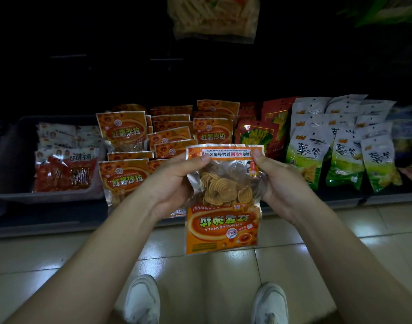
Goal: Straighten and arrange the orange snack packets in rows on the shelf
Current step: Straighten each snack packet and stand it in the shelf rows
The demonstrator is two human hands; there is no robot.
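An orange snack packet (223, 220) hangs upside down in front of the shelf, held by both hands at its far end. My left hand (174, 181) grips its left side, thumb on top near the sealed edge. My right hand (277, 181) grips the right side the same way. Behind it, several orange packets (123, 129) lie on the shelf in uneven overlapping rows, some tilted, with one front packet (123, 178) hanging over the shelf edge.
A grey bin (11, 157) at left holds red and white packets (64, 169). Red packets (256, 134) and green-white packets (343, 157) stand to the right. The shelf's front edge (48, 220) runs across; tiled floor and my two shoes (142, 300) lie below. A clear bag (214, 17) hangs above.
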